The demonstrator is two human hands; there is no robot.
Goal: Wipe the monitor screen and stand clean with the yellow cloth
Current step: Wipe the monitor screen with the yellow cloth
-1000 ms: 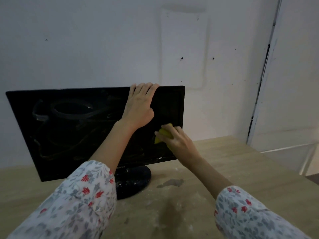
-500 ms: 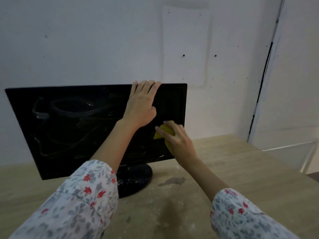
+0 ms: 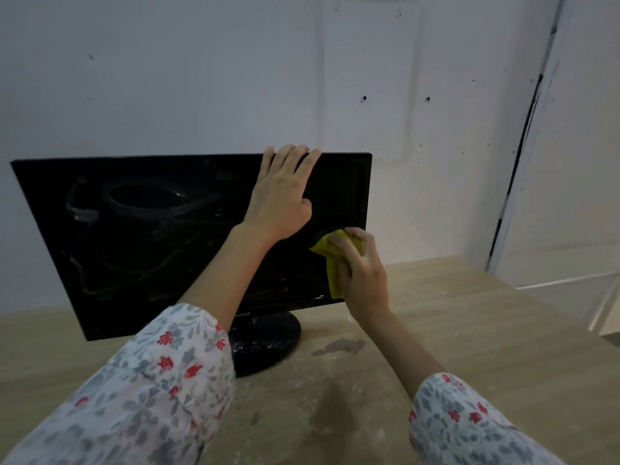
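A black monitor stands on a wooden table, its dark screen marked with smeared streaks. Its round black stand shows pale specks. My left hand lies flat on the screen's upper right part, fingertips hooked over the top edge. My right hand presses a crumpled yellow cloth against the lower right part of the screen. The cloth is mostly covered by my fingers.
The wooden table carries a dark wet stain and pale dust in front of the stand. A white wall rises close behind the monitor. A white door stands at the right.
My right hand with the cloth has slid slightly down and right on the screen. My left hand stays on the top edge.
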